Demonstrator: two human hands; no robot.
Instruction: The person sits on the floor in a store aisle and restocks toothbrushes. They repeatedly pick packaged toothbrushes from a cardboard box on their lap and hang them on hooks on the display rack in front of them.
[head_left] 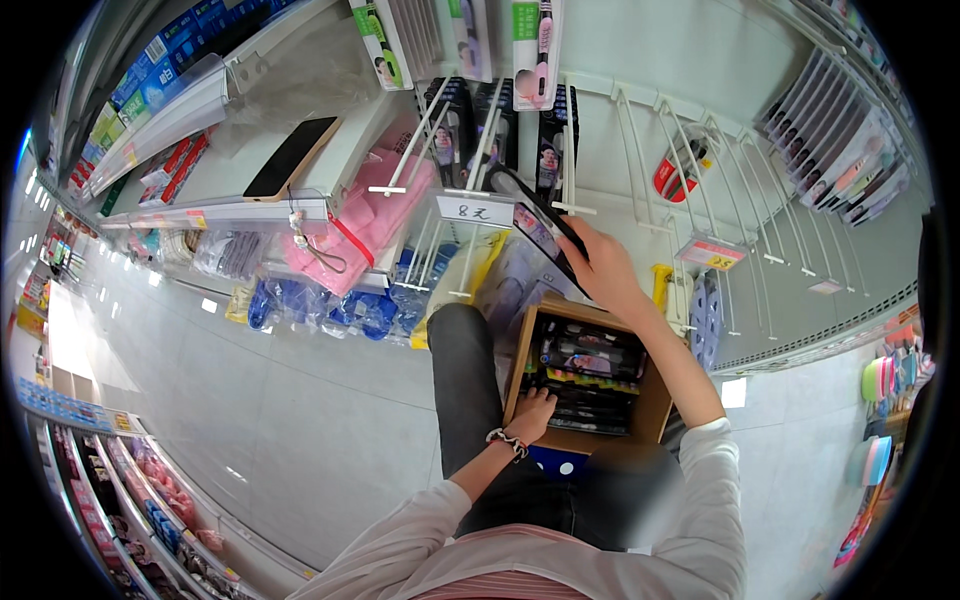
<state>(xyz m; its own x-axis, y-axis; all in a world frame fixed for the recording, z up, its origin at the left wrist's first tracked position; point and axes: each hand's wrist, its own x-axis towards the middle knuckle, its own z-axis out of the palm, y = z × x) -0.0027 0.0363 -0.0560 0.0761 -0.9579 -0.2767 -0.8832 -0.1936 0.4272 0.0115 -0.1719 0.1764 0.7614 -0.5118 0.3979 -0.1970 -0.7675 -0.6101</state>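
My right hand [605, 268] is closed on the edge of a long black package [540, 222] with a purple-and-pink front. The package is tilted beside a hanging price tag [470, 209], its upper end close to the white display hooks; what it contains is too small to tell. Between my knees stands an open cardboard box [655, 400] holding several similar black packages [595, 362] in a stack. My left hand [530, 415] reaches over the box's left side, with its fingers stretched onto the packages. Dark packages [550, 155] hang in rows on the hooks above.
A phone [290, 158] lies on the shelf to the left, beside a pink bagged cloth item [365, 215]. Further hooks stick out at the right, one bearing a red-backed pack [683, 170]. Blue bagged goods [365, 312] sit low at the left. A curved shelf [150, 480] stands behind.
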